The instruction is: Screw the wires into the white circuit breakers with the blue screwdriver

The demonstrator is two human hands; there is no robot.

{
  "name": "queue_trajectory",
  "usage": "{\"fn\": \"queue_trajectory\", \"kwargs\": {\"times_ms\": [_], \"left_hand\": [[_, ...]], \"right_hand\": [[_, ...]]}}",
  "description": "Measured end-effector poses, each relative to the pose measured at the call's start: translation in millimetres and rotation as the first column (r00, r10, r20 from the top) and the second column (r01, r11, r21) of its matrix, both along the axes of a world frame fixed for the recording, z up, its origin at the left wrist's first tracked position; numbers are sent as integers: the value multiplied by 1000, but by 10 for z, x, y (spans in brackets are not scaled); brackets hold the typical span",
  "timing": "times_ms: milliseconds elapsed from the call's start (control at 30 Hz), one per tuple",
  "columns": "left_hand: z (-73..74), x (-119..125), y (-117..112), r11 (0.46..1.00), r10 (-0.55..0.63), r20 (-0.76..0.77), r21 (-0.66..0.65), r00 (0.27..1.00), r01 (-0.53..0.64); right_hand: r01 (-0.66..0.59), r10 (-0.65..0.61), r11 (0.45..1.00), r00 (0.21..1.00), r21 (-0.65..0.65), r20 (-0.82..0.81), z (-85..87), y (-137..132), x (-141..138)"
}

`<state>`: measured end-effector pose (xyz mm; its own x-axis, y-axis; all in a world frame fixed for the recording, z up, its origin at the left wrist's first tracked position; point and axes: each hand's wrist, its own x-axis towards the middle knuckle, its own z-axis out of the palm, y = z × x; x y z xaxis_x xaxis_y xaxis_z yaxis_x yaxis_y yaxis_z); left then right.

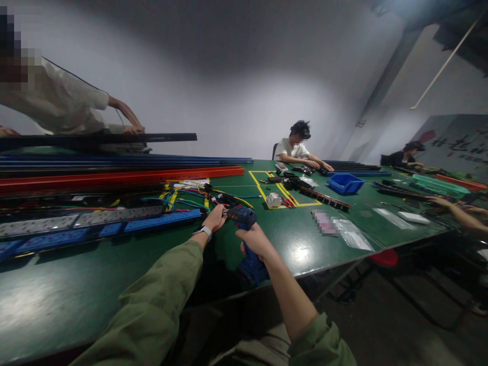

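Right hand (256,241) grips a blue-and-black pistol-shaped drill (244,216) above the green bench (114,264); left hand (214,218) curls at its nose, apparently for steadiness; its grip cannot be determined.

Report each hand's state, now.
Right hand: closed around the handle of a blue pistol-shaped power drill.
Left hand: curled at the drill's front end; whether it holds anything cannot be told.

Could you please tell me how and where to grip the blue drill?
Probably best by its handle, from the right, as the right hand does: the handle drops below the drill's body, whose nose points left, toward the left hand.
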<state>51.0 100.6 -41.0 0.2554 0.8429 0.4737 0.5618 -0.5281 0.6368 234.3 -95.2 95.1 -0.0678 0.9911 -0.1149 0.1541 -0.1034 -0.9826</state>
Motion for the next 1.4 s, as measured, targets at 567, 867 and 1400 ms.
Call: {"fn": "queue_trajectory", "kwargs": {"times_ms": [567,867,1400], "left_hand": [[42,10,-4,1000,7,-49,15,999,-7],[47,8,0,1000,4,-30,2,1000,-4],[61,7,-21,1000,-2,-23,6,1000,2]], "right_hand": [[7,-7,1000,1000,-22,11,6,2,-3],[-3,3,1000,1000,-14,-16,-16,19,7],[10,-10,1000,1000,-13,-4,6,-4,-6]]}}
